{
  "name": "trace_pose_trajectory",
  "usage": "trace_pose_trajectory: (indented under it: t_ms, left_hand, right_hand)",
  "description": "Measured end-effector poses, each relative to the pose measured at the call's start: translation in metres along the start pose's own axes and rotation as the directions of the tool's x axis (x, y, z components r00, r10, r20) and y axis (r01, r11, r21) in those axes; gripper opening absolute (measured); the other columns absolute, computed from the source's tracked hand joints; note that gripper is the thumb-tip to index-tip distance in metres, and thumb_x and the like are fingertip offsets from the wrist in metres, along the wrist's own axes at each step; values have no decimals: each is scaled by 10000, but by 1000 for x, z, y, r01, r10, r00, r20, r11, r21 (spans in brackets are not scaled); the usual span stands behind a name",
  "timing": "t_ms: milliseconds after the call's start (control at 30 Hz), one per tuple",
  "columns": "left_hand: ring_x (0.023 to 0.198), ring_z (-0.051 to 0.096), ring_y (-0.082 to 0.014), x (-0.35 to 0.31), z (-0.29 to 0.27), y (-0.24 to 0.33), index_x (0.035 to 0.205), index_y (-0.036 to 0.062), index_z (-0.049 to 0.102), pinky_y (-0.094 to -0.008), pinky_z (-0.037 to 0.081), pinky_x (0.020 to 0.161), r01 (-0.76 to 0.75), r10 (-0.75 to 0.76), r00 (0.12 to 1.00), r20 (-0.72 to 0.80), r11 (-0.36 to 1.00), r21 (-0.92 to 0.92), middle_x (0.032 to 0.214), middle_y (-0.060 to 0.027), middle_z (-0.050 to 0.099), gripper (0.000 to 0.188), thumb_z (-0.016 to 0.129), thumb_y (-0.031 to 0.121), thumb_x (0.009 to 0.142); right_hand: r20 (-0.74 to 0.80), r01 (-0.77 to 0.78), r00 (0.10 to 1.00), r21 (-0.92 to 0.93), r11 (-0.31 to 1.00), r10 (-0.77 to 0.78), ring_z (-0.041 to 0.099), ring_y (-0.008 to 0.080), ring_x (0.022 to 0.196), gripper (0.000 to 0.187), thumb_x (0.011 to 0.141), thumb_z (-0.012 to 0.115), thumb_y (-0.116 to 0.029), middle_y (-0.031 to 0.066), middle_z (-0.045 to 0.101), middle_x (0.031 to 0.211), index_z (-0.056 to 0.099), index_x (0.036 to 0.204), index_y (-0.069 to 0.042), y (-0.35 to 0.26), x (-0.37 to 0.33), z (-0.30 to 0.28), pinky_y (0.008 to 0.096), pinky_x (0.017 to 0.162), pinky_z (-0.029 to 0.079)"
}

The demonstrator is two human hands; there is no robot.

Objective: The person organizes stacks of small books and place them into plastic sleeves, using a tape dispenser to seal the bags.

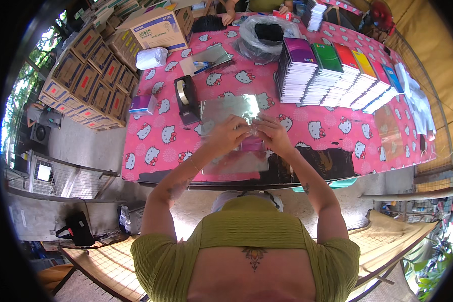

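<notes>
A clear plastic sheet [222, 106], shiny where light falls on it, lies flat on the table in front of me. Over its middle my left hand [231, 133] and my right hand [270, 132] come close together. The bent fingertips of both pinch the clear plastic between them. Under and below my fingers a pink patch [252, 145] shows through; I cannot tell whether it is a notebook cover or the tablecloth. To the left of the sheet stands a black tape dispenser [188, 103] with a roll of tape.
Stacks of spiral notebooks in several colours [298, 75] stand at the right. A small notebook stack [143, 103] sits at the left. Farther back are a cardboard box [158, 31], a plastic bag [256, 43] and another person's hand [228, 18]. The pink tablecloth [314, 128] has a dark worn patch [327, 162].
</notes>
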State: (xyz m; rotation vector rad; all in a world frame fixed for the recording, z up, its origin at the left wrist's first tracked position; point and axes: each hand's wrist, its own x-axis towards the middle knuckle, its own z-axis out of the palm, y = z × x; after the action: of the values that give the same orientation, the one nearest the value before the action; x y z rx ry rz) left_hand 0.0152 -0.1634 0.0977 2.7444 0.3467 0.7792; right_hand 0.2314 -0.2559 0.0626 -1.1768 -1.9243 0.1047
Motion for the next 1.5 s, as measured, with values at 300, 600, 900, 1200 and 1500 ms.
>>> trace_pose_trajectory:
  t_ms: [300,600,900,1200,1500]
  left_hand:
    - [676,668,-281,27,12,-8,905,81,674,-412,519,631,395,-395,919,-2,917,-49,767,-113,683,207,731,255,807]
    - [839,623,-156,13,26,-54,1127,59,634,-312,487,738,680,-618,682,391,341,-649,925,-46,677,390,769,266,825]
    - [898,614,-156,-88,-29,-130,1032,6,685,-339,506,772,901,-902,200,-382,323,-290,947,-63,673,269,726,193,844]
    - [776,603,-129,-96,17,-122,957,24,687,-288,463,657,127,-968,110,-224,237,-963,901,-23,667,165,689,171,883]
    - [761,609,-147,-82,-36,-138,979,-10,727,-320,481,723,752,-940,157,-302,311,-581,843,-58,687,233,665,198,892]
  right_hand:
    - [-8,-434,887,325,840,462,625,317,1063,418,790,741,-57,152,649,1090,542,1156,-22,-20,15,7,370,916,482]
    - [103,-539,760,651,535,642,580,126,958,407,813,734,-20,39,612,1041,556,1179,-14,2,15,22,295,868,477]
    - [80,-522,709,727,446,700,560,104,919,348,848,707,-32,29,605,1022,570,1168,-27,5,9,34,257,800,464]
    - [39,-507,724,707,493,689,506,83,847,305,857,695,-36,16,566,964,567,1134,-26,8,6,31,244,745,428]
    - [5,-494,727,698,518,687,425,47,714,281,867,677,-18,-39,484,801,572,1128,-26,7,4,37,207,642,379]
